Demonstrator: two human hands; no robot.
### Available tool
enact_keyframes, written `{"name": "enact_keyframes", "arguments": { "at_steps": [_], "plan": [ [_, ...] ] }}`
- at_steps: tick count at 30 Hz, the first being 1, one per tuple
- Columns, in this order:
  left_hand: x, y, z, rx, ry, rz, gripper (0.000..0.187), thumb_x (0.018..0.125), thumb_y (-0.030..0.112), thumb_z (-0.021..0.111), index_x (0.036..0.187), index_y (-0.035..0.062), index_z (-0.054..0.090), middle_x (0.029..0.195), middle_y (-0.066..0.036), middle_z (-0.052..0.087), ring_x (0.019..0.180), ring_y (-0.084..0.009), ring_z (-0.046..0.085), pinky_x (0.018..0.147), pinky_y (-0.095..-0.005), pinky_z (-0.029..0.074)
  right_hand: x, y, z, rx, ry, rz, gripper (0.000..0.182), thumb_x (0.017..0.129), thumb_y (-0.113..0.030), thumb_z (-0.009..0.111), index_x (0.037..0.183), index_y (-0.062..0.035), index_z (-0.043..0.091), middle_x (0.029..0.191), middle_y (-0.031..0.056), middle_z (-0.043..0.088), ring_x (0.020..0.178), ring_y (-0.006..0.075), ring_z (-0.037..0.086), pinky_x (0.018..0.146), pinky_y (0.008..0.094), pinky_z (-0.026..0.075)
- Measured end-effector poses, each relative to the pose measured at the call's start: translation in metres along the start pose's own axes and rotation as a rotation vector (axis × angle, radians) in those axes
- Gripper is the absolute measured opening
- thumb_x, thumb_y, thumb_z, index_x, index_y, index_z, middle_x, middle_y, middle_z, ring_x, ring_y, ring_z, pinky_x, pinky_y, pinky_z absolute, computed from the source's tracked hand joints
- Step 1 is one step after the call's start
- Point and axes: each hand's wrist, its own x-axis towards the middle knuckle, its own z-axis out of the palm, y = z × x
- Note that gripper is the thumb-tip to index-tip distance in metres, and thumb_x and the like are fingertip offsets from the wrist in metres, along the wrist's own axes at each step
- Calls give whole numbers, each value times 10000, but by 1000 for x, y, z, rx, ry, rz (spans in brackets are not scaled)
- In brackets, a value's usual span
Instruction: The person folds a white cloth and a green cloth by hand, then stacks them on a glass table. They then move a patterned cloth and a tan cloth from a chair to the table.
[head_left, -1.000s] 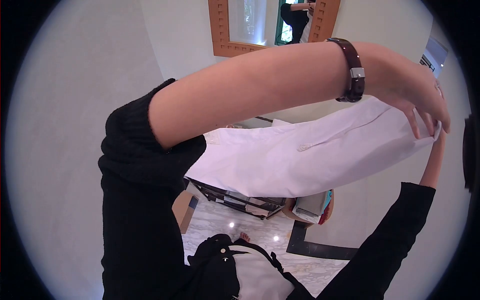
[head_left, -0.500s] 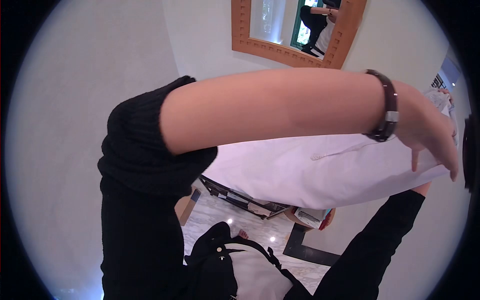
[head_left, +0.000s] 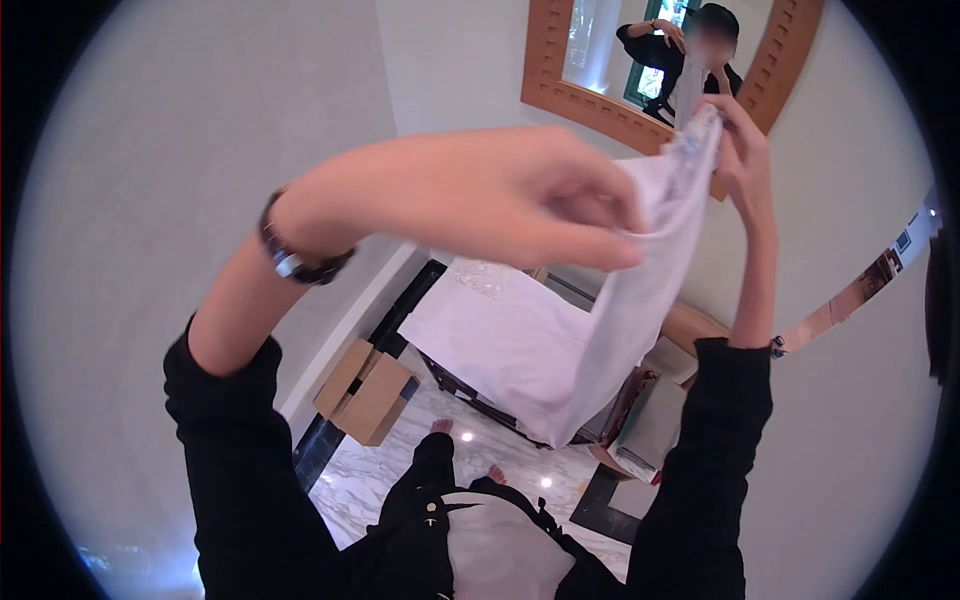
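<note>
A white cloth (head_left: pixel 640 300) with lacy trim hangs in a raised fold from my right hand and spreads down over a dark-framed rack. My right hand (head_left: pixel 742 150), lifted high on the right, has its fingers closed on the gathered lacy top edge. Lower and to the left, my left hand (head_left: pixel 540 200), with a dark band at the wrist, reaches across the view. Its fingers are curled, with thumb and fingertips together at the near edge of the fold. The left fingers are slightly blurred.
Below the cloth shows the dark rack (head_left: pixel 470 400). An opened cardboard box (head_left: pixel 375 395) stands on the marble floor to its left. A bin with papers (head_left: pixel 645 425) stands at its right. A wood-framed mirror (head_left: pixel 650 125) hangs on the wall ahead, reflecting a person.
My left hand has drawn back leftward from the far right. My right hand has come into view, raised with the cloth's edge. The cloth's far part now lies lower on the rack.
</note>
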Motion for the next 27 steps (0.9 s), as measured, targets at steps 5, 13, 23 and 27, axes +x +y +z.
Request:
{"name": "enact_keyframes", "arguments": {
  "at_steps": [5,13,23,27],
  "plan": [
    [-93,-74,-36,-57,242,-186,225,882,143,691,1058,6,660,964,-43,677,912,-119,617,875,-277,482,42,-29,142,-114,84,-194,262,794,-63,508,1023,-40,634,970,130,662,850,267,646,809,340,496],
    [-236,-347,-4,-247,684,-580,224,817,157,768,905,14,620,860,3,643,798,-66,603,697,-225,490,3,24,450,-176,-320,-230,141,759,-136,562,863,-68,630,797,114,612,781,324,626,697,436,486],
    [-265,-506,68,-563,1007,-555,105,886,84,636,905,23,552,792,28,562,682,-34,502,576,-210,400,-66,48,568,-263,-335,-31,162,782,-129,588,924,-63,629,891,89,602,882,273,591,755,423,450],
    [-271,-548,79,-847,1181,-583,144,931,135,584,1033,44,541,927,-10,604,835,-82,577,676,-256,477,-51,36,593,-226,-263,-58,251,789,-101,598,1036,-55,609,1003,89,588,971,276,549,824,404,426]
  ]
}}
